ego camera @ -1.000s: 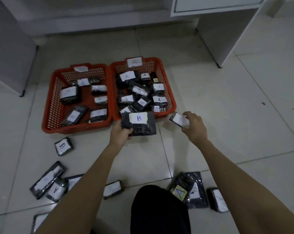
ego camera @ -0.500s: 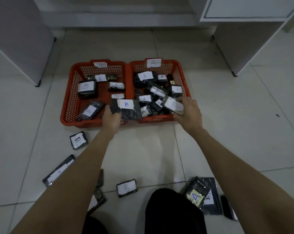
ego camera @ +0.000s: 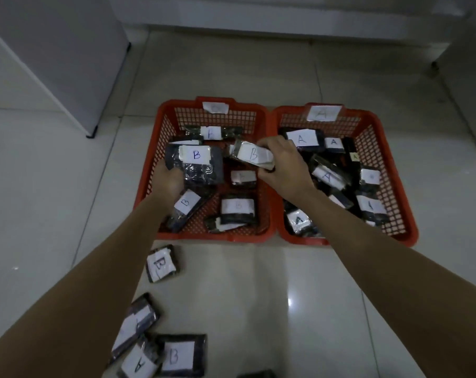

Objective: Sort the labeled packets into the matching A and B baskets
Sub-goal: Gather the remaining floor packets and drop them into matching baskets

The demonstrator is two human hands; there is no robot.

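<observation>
— Evidently light, crinkly wrap: left hand point(ego camera: 167, 178) grips large B packet point(ego camera: 197, 165), right hand point(ego camera: 283, 162) pinches small B packet point(ego camera: 252, 155), both over left basket point(ego camera: 149, 170).
— Slippery film, probably; better held by edges.

The room is dim and a bit gray. One small bright spot of light shines on the glossy floor point(ego camera: 290, 301) near the bottom. The shadows are soft. The whole picture looks a little fuzzy, and some paper labels point(ego camera: 238, 205) are too blurry to read. Straight lines bend near the edges.
</observation>
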